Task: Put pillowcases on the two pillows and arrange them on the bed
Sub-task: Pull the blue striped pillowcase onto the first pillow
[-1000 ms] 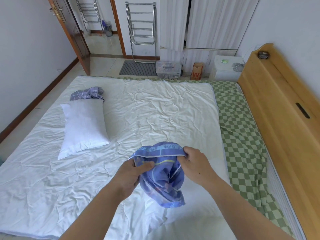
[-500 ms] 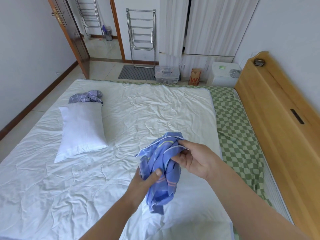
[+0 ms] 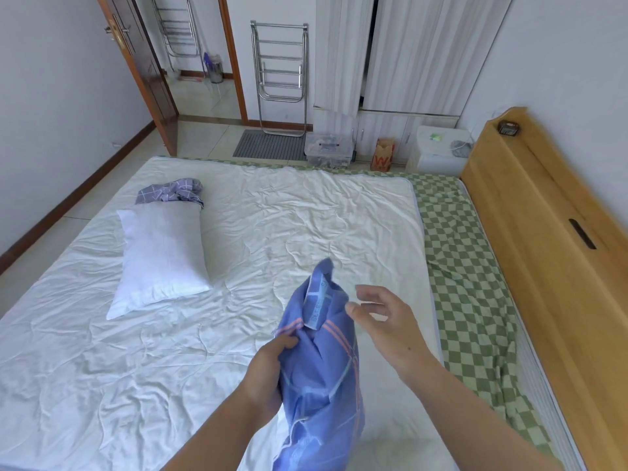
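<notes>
Head cam: left hand (image 3: 268,375) grips bunched blue pillowcase (image 3: 323,368) held up over near part of bed (image 3: 306,215), right hand (image 3: 387,321) w/ fingers spread, just beside cloth, holding nothing; bare white pillow (image 3: 163,256) far left w/ crumpled plaid pillowcase (image 3: 173,193) behind it.

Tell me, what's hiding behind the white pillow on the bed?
A crumpled checked pillowcase lies bunched right behind the white pillow. The pillow covers its near edge, so that part stays hidden.
</notes>
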